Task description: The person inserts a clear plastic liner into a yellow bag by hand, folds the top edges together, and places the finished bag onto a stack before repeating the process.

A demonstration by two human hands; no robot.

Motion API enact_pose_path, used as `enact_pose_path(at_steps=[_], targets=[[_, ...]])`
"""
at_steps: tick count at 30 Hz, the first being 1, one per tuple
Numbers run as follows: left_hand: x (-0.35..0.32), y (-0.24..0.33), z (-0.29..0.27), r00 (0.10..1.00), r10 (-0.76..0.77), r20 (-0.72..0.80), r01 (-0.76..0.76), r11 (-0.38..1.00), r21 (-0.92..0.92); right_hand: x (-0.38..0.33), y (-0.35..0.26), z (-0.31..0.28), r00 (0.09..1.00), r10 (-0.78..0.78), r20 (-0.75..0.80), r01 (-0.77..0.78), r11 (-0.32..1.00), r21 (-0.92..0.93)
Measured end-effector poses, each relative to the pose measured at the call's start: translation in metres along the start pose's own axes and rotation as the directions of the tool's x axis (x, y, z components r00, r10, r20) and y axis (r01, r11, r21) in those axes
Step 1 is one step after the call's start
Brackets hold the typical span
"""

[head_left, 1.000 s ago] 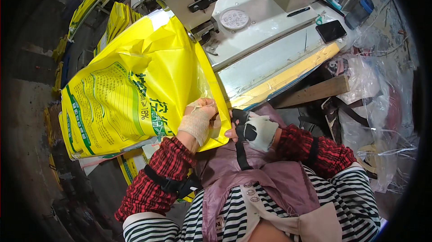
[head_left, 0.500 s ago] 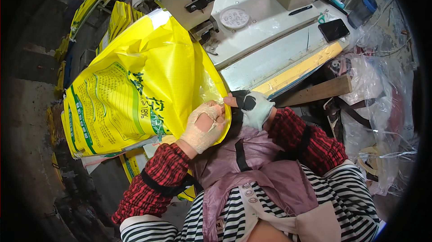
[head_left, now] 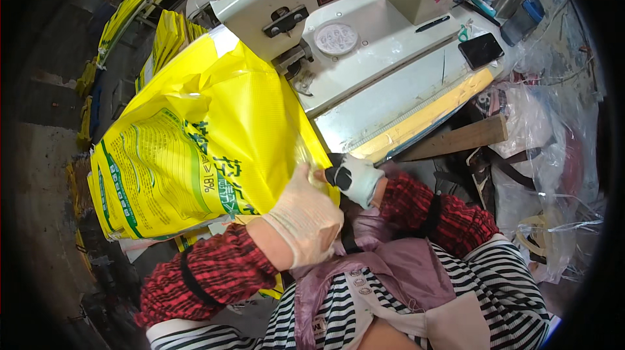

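Observation:
A large yellow woven plastic bag with green and black printing slants across the sewing machine's near left side. My left hand, in a pale cut-off glove, is at the bag's near right corner. Its thumb lies against the bag and its fingers curl underneath, mostly hidden. Just to its right, my right hand, in a white glove with black wrapping on the fingers, pinches the bag's right edge between thumb and fingers. The two hands are close together above my lap.
Behind the bag stands a white industrial sewing machine. On its table lie a black phone and a pen. A wooden bar juts out on the right, beside clear plastic sheeting. More yellow bags are stacked at the back left.
My left hand has turned back-up and come nearer, covering the bag's near corner. My right hand has moved slightly down. The bag's loose right side now looks flatter and straighter.

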State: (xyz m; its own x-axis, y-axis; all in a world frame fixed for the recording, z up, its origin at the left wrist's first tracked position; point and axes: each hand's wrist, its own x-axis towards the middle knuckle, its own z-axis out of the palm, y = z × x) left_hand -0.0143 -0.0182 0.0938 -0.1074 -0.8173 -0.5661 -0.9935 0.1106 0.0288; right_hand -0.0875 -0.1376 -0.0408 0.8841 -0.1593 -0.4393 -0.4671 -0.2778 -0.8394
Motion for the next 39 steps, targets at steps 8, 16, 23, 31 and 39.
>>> enact_pose_path(at_steps=[8, 16, 23, 31, 39], targets=[[0.022, -0.04, -0.01, 0.975, 0.197, -0.105, -0.214, 0.958, -0.19, 0.031, 0.046, 0.01, 0.878, -0.363, 0.313, 0.478, 0.686, -0.548], [-0.001, -0.151, -0.059, 0.89, -0.336, 0.308, 0.358, 0.934, -0.014, 0.025, 0.047, 0.017, 0.978, -0.205, 0.033, 0.208, 0.965, -0.159], [-0.03, -0.057, -0.059, 0.954, 0.206, -0.216, -0.222, 0.974, -0.051, 0.085, -0.012, -0.03, 0.991, -0.125, 0.036, 0.13, 0.921, -0.368], [0.048, -0.07, 0.043, 0.894, -0.383, -0.231, 0.357, 0.922, -0.149, 0.098, -0.024, -0.026, 0.957, -0.285, 0.055, 0.277, 0.844, -0.46], [0.055, -0.17, 0.049, 0.557, -0.688, -0.466, 0.635, 0.714, -0.296, 0.095, -0.023, -0.031, 0.989, 0.019, 0.149, -0.069, 0.937, 0.342]])
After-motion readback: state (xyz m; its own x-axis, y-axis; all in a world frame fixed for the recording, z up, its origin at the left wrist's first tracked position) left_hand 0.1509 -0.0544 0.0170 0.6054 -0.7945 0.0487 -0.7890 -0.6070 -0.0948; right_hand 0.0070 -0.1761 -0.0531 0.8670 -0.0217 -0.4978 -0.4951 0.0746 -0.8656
